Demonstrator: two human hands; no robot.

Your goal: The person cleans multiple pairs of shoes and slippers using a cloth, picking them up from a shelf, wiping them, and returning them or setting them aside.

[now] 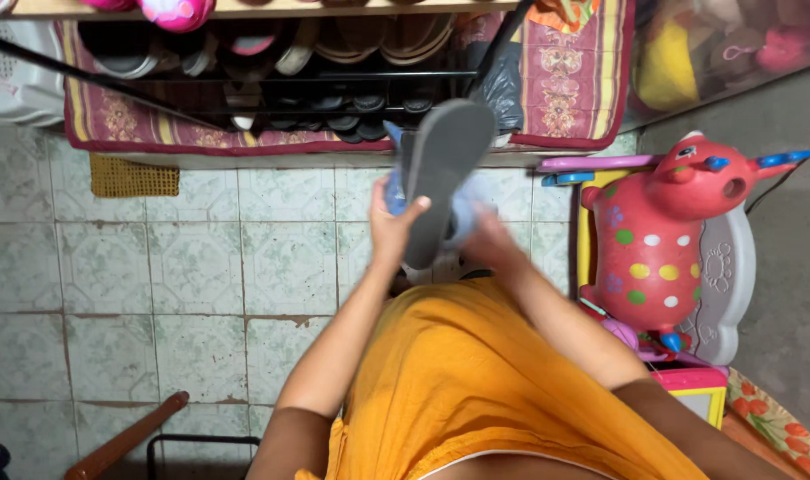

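My left hand grips a grey slipper by its edge, sole turned toward me, toe pointing up at the shoe rack. A blue cloth or slipper upper shows behind the sole on both sides. My right hand is blurred and pressed against this blue part, just right of the sole. Both arms reach forward over my orange garment.
A low shoe rack with several pairs stands ahead on a patterned maroon mat. A red spotted toy animal on a plastic seat stands right. Pale tiled floor lies left; a wooden handle lies bottom left.
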